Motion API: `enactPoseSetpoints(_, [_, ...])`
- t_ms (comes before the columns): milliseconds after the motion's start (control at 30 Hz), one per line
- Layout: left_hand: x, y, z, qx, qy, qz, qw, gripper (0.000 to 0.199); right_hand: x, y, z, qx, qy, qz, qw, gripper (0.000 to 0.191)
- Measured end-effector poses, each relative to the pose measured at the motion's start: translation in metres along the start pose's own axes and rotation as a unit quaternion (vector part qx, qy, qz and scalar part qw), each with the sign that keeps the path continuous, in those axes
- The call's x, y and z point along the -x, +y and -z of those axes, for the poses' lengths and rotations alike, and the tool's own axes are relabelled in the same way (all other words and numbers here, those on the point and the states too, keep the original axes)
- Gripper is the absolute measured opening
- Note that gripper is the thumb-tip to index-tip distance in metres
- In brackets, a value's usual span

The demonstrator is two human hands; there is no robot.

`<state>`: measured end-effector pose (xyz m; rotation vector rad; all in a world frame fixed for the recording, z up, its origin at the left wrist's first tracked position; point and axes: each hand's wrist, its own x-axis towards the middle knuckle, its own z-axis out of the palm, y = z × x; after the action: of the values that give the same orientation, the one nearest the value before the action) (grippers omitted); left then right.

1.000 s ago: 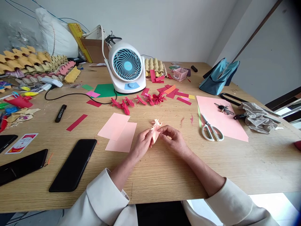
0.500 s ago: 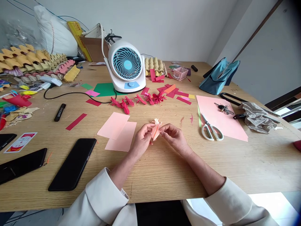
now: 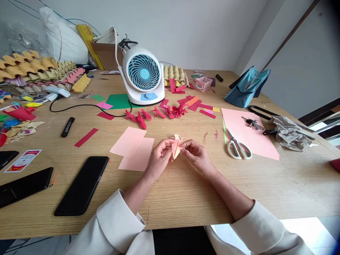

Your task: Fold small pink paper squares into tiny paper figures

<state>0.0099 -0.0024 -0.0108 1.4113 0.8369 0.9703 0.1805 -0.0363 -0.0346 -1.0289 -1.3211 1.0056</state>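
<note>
Between my hands is a small folded pink paper piece (image 3: pixel 176 148) with a fringed, shredded top. My left hand (image 3: pixel 159 156) pinches its left side between thumb and fingers. On the other side, the fingertips of my right hand (image 3: pixel 197 156) are closed on the paper's right edge. Two pale pink paper sheets (image 3: pixel 135 154) lie overlapping just left of my left hand. Beyond the hands, several crimson fringed paper pieces (image 3: pixel 159 112) sit in a loose row. White-handled scissors (image 3: pixel 239 148) rest to the right, partly on a larger pink sheet (image 3: pixel 252 136).
A white fan (image 3: pixel 143 76) stands at the back on a green sheet (image 3: pixel 117 101). Phones, including a black phone (image 3: pixel 81 186), and a marker (image 3: pixel 67 126) lie at left. Keys (image 3: pixel 252 123), a crumpled grey cloth (image 3: pixel 289 134) and a blue bag (image 3: pixel 248 86) are at right.
The folded pink paper has turned slightly in my fingers and its folds look a little more spread. Both hands stay in almost the same place.
</note>
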Motion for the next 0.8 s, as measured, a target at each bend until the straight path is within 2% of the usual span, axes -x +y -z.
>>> enactPoseSetpoints(267, [0.000, -0.007, 0.001, -0.001, -0.020, -0.010, 1.000, 0.023, 0.000, -0.003, -0.002, 0.010, -0.002, 0.003, 1.000, 0.021])
enactPoseSetpoints(433, [-0.002, -0.011, 0.001, 0.026, -0.006, -0.024, 0.999, 0.026, 0.001, -0.005, -0.003, 0.005, -0.013, 0.001, 1.000, 0.025])
enactPoseSetpoints(600, [-0.003, -0.009, 0.000, 0.060, 0.011, -0.011, 0.998, 0.033, 0.002, -0.011, -0.004, 0.016, -0.021, 0.001, 1.000, 0.025])
enactPoseSetpoints(800, [-0.001, -0.014, -0.001, 0.026, -0.001, -0.019, 0.999, 0.028, 0.002, -0.014, -0.006, 0.030, -0.021, 0.002, 0.999, 0.021])
